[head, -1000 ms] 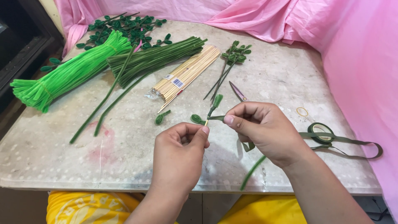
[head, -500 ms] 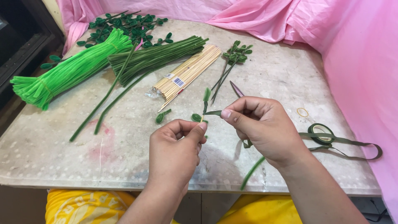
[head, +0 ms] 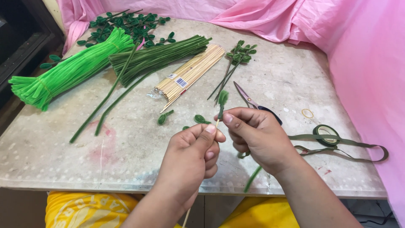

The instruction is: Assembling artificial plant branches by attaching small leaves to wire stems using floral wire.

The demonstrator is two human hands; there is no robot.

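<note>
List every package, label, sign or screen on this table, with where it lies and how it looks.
Pack of wooden sticks: mid-table beside the dark green pipe cleaners, a long clear wrap over pale sticks, lying slantwise.
Label: near the pack's nearer end, a small white rectangle with blue print.
No signs or screens in view.

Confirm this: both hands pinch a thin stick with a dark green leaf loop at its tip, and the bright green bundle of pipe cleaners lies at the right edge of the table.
Not quite. The head view shows the bright green bundle of pipe cleaners at the left side of the table, not the right. The rest holds: the left hand and right hand pinch the thin stick with the dark green leaf loop at its tip.
</note>
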